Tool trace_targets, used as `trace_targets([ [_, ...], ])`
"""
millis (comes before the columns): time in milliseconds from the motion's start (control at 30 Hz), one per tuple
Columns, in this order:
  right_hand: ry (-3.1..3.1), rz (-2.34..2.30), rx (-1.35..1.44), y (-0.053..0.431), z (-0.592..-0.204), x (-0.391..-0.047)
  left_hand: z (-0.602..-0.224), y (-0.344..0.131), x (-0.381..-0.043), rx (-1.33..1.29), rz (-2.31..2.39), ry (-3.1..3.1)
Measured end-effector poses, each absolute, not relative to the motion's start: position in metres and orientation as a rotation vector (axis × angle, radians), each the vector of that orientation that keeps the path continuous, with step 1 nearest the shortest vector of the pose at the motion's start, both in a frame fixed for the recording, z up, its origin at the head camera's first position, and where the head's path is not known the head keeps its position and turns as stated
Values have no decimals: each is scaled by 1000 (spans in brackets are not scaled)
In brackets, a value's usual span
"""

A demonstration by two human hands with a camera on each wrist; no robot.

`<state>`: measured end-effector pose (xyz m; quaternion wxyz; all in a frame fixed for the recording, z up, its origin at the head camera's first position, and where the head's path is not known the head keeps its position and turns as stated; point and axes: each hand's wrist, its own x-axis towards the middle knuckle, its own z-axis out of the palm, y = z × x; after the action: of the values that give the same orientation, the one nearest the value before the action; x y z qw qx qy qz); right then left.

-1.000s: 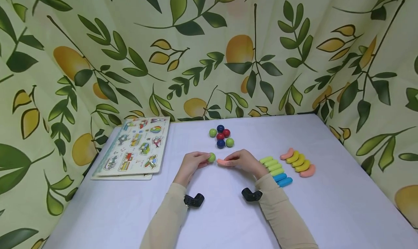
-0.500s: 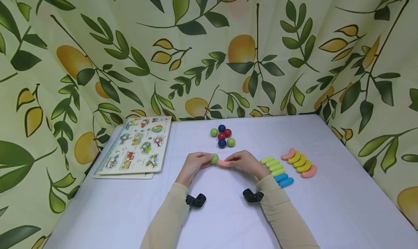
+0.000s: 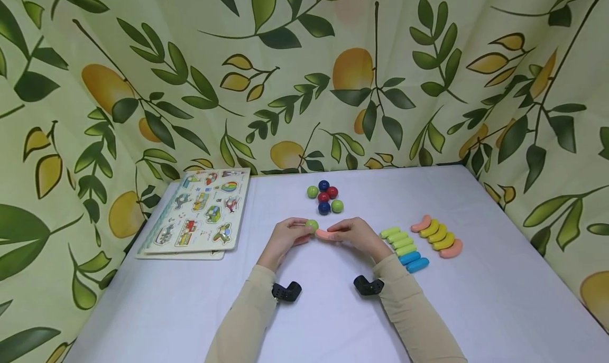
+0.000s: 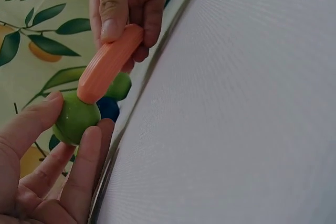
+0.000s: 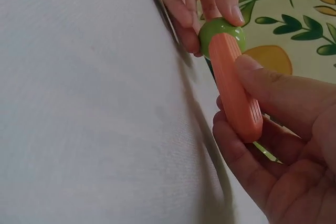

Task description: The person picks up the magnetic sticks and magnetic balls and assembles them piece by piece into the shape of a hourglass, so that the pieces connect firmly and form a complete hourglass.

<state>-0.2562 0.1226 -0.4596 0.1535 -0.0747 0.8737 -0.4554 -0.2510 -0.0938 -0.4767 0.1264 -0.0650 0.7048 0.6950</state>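
– Gap's gone vs 1.0 s ago: green ball (image 4: 76,118) and pink curved bar (image 5: 231,90) now meet, bar's near end against the ball in both wrist views.

– Left hand (image 3: 287,237)?

– Pinching the ball. Thumb one side, fingertips the other, spread only as far as the ball's width.

– Right hand (image 3: 357,236)?

– Has the bar by its outer part, thumb on one side, fingers curled round the other. Ribbed surface shows, inner end sticks out past the thumb.

– Bar plugged in or just touching?

– Can't tell, the contact end hides it.

– Position?

– Both parts between the hands, mid-table, on the near side of the loose cluster: two dark blue balls (image 3: 324,208), two red balls (image 3: 323,197), two loose green balls (image 3: 337,206).

– Right side?

– Slanted row of four light green bars (image 3: 402,243), two blue bars (image 3: 417,265) at its near end, by the right forearm. Further right, another row: three yellow curved bars (image 3: 437,233) between two loose pink bars (image 3: 451,249).

– Left?

– Two stacked picture boards (image 3: 200,210), well apart from the hands. All on white cloth (image 3: 162,310), leaf-print curtain (image 3: 304,14) behind.
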Motion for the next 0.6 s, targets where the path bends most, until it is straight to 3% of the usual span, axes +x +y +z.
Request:
trace_targets([
  [600,2442,-1400,-183,121,-460,-256,-471,-87,-250,-235,2108,1910],
])
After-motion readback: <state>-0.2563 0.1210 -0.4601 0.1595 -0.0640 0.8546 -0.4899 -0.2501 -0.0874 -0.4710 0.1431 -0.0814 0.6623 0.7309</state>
